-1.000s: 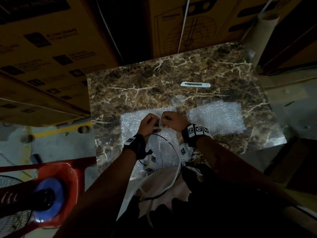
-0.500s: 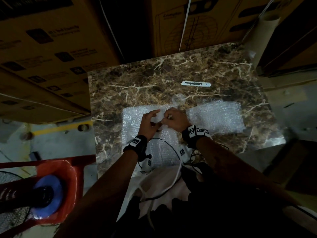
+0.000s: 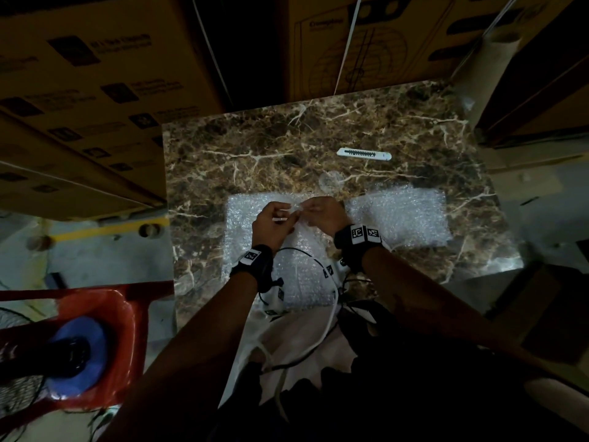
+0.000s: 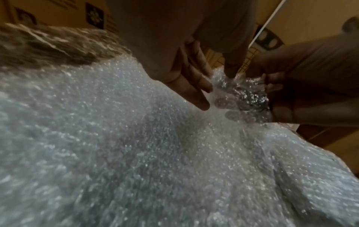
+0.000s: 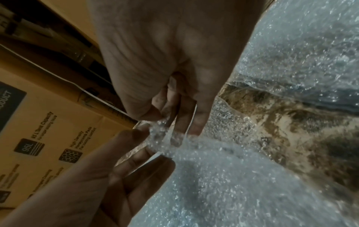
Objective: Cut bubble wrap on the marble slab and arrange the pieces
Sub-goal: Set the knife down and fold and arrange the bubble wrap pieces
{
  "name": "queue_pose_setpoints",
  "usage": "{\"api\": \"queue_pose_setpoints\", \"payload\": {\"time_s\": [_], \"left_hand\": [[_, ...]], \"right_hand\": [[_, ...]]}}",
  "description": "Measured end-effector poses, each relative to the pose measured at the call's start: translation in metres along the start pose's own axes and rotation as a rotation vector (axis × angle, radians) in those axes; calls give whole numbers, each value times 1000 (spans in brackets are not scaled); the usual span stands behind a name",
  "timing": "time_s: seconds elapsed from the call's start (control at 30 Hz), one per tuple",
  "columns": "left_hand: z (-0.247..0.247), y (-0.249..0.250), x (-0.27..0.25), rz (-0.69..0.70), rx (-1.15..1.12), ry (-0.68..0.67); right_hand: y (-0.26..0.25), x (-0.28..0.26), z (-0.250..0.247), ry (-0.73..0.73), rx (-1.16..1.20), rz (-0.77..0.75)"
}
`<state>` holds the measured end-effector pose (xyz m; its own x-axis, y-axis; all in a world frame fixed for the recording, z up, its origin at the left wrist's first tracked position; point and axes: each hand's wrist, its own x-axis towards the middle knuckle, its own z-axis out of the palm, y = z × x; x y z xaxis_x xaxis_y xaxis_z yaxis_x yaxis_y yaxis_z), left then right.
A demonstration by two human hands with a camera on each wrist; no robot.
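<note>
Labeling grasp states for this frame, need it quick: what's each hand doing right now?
Left hand: fingers pinch the far edge of the bubble wrap.
Right hand: fingers pinch the same edge, right beside the left.

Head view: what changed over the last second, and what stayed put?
Little moved. The left hand, whose fingers had spread open half a second ago, again pinches the far edge of the bubble wrap sheet beside the right hand, which kept its pinch there. That edge stands slightly raised. The cut piece, the white cutter and the marble slab stayed as they were.
</note>
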<state>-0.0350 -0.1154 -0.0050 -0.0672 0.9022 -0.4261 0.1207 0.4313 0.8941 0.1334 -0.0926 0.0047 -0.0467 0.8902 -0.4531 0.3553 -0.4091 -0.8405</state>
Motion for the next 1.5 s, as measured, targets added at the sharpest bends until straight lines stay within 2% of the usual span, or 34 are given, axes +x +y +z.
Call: {"api": "queue_pose_setpoints", "payload": {"time_s": [0.17, 0.5, 0.57, 0.67, 0.73, 0.8, 0.87, 0.93, 1.0, 1.03, 1.07, 1.1, 1.17, 1.2, 1.3, 1.37, 1.47, 1.5], "left_hand": [[-5, 5, -1, -119, -139, -22], [-14, 10, -13, -206, -161, -4], [-16, 12, -17, -181, -121, -25], [-21, 13, -30, -44, 69, -140], [-25, 11, -38, 3, 193, -202], [-27, 7, -42, 11, 283, -191], [-30, 0, -45, 16, 343, -132], [-26, -2, -51, 42, 355, -80], [-19, 3, -58, 106, 378, -47], [-15, 5, -60, 159, 411, -33], [-12, 4, -61, 215, 453, -18], [-9, 3, -61, 261, 510, -10], [-6, 2, -63, 277, 603, -31], [-6, 2, -63, 259, 616, -49], [-7, 4, -68, 213, 633, -110], [-11, 2, -71, 196, 643, -163], [-21, -3, -78, 172, 463, -273], [-26, -6, -79, 178, 397, -246]], "right_hand": [[5, -1, 1, 32, -72, 6], [6, 3, -2, 69, -162, -32], [8, 10, -7, 158, -233, -48], [9, 21, -16, 284, -266, -21], [10, 28, -21, 298, -284, 10], [12, 32, -25, 268, -353, 25], [13, 27, -24, 251, -486, -47], [8, 14, -19, 288, -759, -230], [3, -2, -7, 217, -902, -447], [0, -10, 2, 93, -834, -484], [-2, -15, 11, -53, -707, -434], [-6, -19, 19, -183, -547, -308], [-18, -17, 31, -335, -306, -33], [-27, -15, 34, -379, -286, 48], [-43, 2, 39, -450, -489, 99], [-42, 13, 45, -417, -642, 70], [-32, 18, 52, -343, -836, -16], [-30, 19, 53, -322, -857, -34]]}}
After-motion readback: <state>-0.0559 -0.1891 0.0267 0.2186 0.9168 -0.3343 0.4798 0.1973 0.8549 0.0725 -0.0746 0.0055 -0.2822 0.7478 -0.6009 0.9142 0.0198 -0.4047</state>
